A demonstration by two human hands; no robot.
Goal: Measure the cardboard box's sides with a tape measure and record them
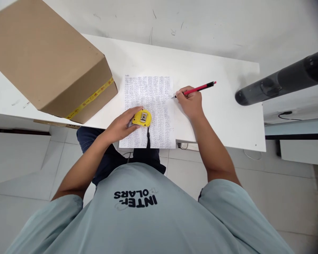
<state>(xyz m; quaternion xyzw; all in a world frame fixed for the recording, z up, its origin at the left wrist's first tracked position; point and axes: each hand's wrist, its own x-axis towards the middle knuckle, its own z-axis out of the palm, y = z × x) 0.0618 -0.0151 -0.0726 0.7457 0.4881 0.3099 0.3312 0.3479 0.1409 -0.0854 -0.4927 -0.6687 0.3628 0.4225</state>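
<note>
A sheet of paper point(151, 95) covered in dense handwriting lies on the white table point(222, 116). My left hand point(122, 125) rests on the sheet's lower left part, its fingers closed around a yellow tape measure point(142, 118) whose black strap hangs over the table edge. My right hand point(190, 102) pinches a red pen point(198, 88) with a black cap end. The pen's tip touches the paper's right edge near the top.
A large brown cardboard box point(47, 60) with yellow tape stands on the table's left side. A dark cylindrical object point(281, 81) juts in from the right above the table. A cable point(286, 114) lies on a ledge at right. Tiled floor lies below.
</note>
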